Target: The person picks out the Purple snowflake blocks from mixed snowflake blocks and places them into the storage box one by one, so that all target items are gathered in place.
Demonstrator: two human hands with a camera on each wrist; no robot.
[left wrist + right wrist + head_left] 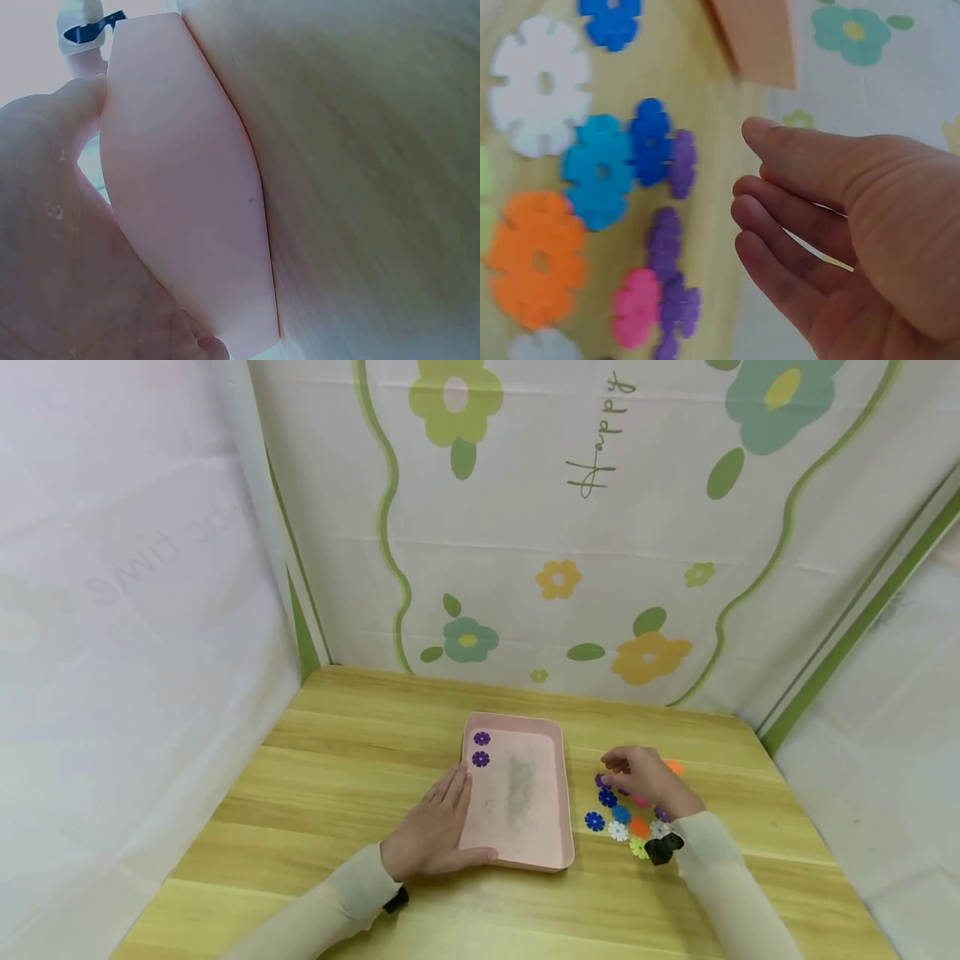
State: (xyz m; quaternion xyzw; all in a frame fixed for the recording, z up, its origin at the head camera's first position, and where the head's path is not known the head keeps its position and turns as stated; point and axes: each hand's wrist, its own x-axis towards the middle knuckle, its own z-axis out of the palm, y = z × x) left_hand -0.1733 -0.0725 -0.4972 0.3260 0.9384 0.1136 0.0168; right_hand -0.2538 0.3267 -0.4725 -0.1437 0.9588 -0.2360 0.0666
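A shallow pink tray (525,835) lies on the table, with two purple snowflake discs (481,759) inside at its far left corner. My left hand (435,827) rests against the tray's left side, fingers extended along the rim and thumb at the near edge. The left wrist view shows the tray's outer wall (184,180) beside the palm. Right of the tray, my right hand (641,774) hovers over loose snowflake discs, fingers loosely bent. In the right wrist view nothing shows between its fingertips; purple discs (664,244) and a pink disc (636,307) lie nearby.
Several other discs are scattered beside the tray, among them blue (595,821), white (618,831), orange (639,827) and yellow-green (638,847). A flower-printed curtain (510,527) hangs behind the wooden table (360,752), with pale curtains on both sides.
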